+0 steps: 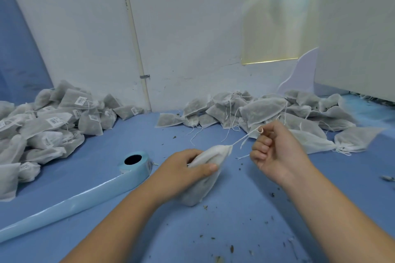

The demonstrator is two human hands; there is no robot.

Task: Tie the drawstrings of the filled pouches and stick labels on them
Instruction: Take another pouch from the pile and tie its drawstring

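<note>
My left hand (183, 168) grips a filled white mesh pouch (201, 186) that rests on the blue table (245, 209), its gathered neck pointing up and right. From the neck a white drawstring (241, 140) runs taut to my right hand (275, 151), which is closed on it with the string looped over a fingertip. A roll of blue label tape (134, 162) lies left of my left hand, its backing strip trailing toward the near left edge.
A heap of labelled pouches (49, 121) fills the left side. A heap of unlabelled pouches (267, 111) with loose strings lies along the white wall (181, 38) at the back right. Dark crumbs are scattered on the table.
</note>
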